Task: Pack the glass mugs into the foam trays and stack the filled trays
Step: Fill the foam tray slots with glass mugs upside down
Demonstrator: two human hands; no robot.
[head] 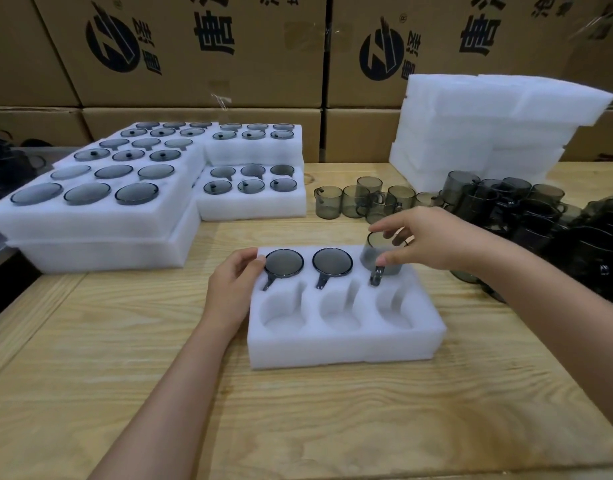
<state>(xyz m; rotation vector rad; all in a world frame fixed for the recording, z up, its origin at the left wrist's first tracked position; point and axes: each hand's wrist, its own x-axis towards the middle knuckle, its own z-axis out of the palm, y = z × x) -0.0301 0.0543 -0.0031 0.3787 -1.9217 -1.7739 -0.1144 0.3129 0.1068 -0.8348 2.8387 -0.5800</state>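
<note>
Foam tray (346, 344) sits mid-counter (298, 420), long side facing the person. Left hand (232, 289) grips its left edge, thumb on top by the back-left corner. Right hand (433, 244) pinches a smoky glass mug (381, 258) from above. The mug is base up, partly sunk in the back-right pocket, handle toward the person. Two seated mugs (283, 263) fill the other back pockets. The three front pockets (336, 313) are open.

Bare wood lies in front of the tray and to its left, up to the counter's slanting left edge. Filled trays (90, 206) are stacked back-left, apart from the tray. Loose mugs (364, 199) stand just behind the right hand. A dark mug pile (540, 216) crowds the right side, under the right forearm. An empty foam stack (488, 126) stands back-right against cardboard boxes (194, 64).
</note>
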